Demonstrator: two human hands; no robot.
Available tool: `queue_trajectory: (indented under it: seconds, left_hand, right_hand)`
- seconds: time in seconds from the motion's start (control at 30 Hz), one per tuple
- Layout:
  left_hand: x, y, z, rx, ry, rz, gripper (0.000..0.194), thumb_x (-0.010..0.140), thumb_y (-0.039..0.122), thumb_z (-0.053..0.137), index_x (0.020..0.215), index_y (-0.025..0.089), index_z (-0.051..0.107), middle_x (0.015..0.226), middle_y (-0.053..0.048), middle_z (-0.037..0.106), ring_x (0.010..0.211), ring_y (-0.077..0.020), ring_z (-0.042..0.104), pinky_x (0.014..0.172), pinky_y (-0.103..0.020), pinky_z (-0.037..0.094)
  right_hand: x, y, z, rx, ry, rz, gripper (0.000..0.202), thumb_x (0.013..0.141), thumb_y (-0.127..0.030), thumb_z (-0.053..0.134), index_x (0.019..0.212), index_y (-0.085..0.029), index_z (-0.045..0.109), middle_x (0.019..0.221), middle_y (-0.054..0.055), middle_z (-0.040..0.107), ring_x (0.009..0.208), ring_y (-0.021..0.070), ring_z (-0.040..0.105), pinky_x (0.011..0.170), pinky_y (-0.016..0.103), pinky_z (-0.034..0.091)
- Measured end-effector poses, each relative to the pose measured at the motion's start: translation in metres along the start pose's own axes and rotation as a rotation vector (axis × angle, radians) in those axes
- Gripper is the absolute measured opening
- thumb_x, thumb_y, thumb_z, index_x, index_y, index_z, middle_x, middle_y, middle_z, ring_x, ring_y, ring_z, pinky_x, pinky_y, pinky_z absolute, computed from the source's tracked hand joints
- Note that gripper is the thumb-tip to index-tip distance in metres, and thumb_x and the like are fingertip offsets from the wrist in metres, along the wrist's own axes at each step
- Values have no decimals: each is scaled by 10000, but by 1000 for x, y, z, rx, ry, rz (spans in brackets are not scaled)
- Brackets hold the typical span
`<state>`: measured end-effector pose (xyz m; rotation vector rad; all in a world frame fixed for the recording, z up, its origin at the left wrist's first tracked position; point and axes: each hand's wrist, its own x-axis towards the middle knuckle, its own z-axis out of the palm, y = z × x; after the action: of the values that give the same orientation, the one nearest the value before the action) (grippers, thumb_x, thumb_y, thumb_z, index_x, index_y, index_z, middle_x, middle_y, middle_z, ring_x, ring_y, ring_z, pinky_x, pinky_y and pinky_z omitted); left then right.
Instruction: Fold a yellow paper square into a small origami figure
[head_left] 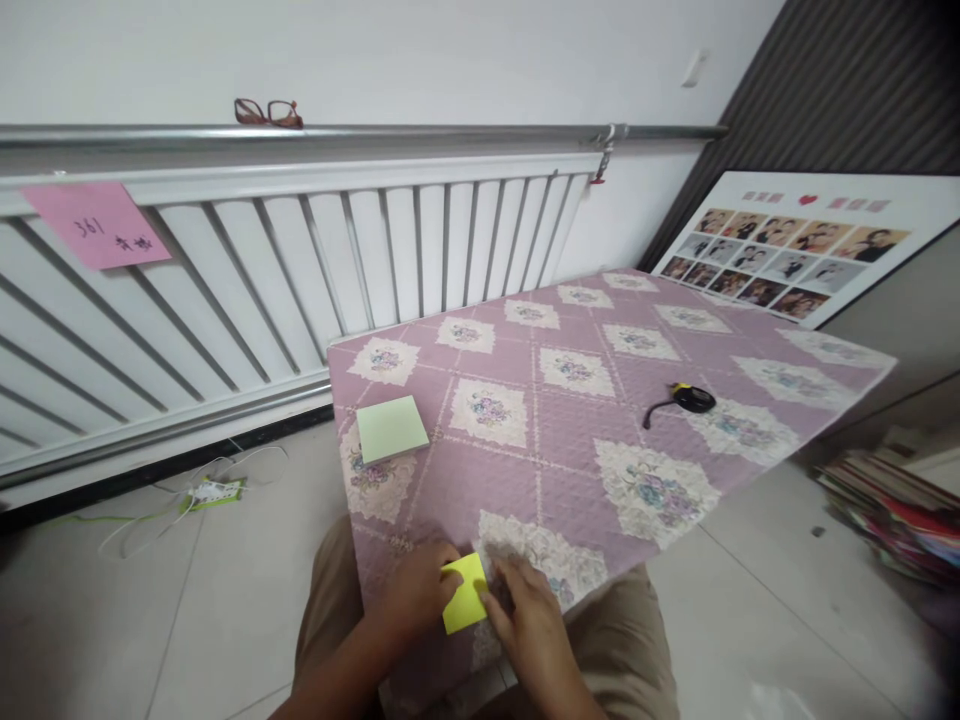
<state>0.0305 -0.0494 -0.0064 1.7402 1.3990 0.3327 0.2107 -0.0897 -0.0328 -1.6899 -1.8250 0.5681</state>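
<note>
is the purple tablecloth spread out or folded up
Spread out: the tablecloth lies open and mostly flat, its rows of flowered diamonds showing.

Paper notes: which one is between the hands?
The yellow note, between left hand and right hand; the pale green pad lies on the tablecloth, the pink note hangs on the radiator.

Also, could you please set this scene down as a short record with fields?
left hand: at the left side of the yellow note
right hand: at the note's right side
table: floral cloth cover
pale green pad: on the table, near its left edge
black tape measure: on the table, strap out
glasses: on the pipe
</note>
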Motion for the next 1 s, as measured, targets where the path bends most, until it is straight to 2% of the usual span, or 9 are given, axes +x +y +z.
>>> queue_trajectory:
  seconds: [0.13, 0.23, 0.37, 0.43, 0.5, 0.67, 1.0]
  left_hand:
    - [-3, 2, 5, 242, 50, 16, 340, 797, 193, 458, 1117, 205, 570, 1109, -71, 618, 1005, -235, 556, 849, -328, 385]
    - [-7, -2, 6, 321, 92, 20, 411, 804, 221, 470, 1211, 196, 525, 1230, -91, 558, 1104, -256, 500, 922, -351, 355]
    - [-16, -20, 8, 339, 175, -36, 493, 782, 296, 531, 1259, 177, 496, 1278, -104, 519, 1163, -279, 442, 973, -380, 316]
    - [-21, -27, 8, 335, 203, -73, 477, 778, 320, 546, 1235, 187, 514, 1264, -100, 522, 1163, -282, 435, 970, -389, 312]
    - [-25, -31, 7, 331, 219, -94, 376, 786, 325, 544, 1142, 202, 566, 1192, -85, 552, 1125, -271, 454, 949, -382, 323]
    - [-24, -28, 5, 327, 235, -109, 167, 792, 311, 558, 917, 214, 612, 987, -42, 587, 985, -240, 500, 867, -354, 347]
    - [-23, -27, 10, 286, 258, -110, 159, 790, 267, 559, 937, 212, 586, 992, -38, 601, 990, -242, 501, 877, -361, 329]
  right_hand:
    - [-3, -5, 7, -299, -38, -54, 278, 742, -243, 630, 1019, -269, 638, 994, 50, 646, 934, 263, 569, 799, 391, 425]
    - [-5, -9, 8, -342, -33, -60, 285, 751, -233, 628, 1030, -286, 632, 1017, 47, 635, 955, 259, 555, 819, 392, 407]
    - [-6, -9, 9, -333, -42, -47, 254, 759, -239, 624, 1006, -296, 642, 1033, 42, 631, 951, 251, 554, 826, 389, 397]
    - [-6, -7, 10, -328, -47, -41, 262, 762, -243, 624, 1019, -290, 639, 1040, 43, 630, 964, 254, 551, 832, 394, 393]
    - [-6, -4, 12, -329, -47, -40, 289, 770, -253, 620, 1058, -283, 628, 1056, 46, 629, 984, 260, 548, 838, 401, 389]
    - [-8, 4, 19, -335, -40, -70, 305, 789, -284, 609, 1094, -289, 614, 1079, 42, 634, 1016, 269, 545, 849, 417, 376]
    - [-9, 8, 21, -352, -14, -109, 277, 800, -307, 599, 1077, -308, 621, 1079, 37, 632, 1015, 266, 551, 841, 412, 381]
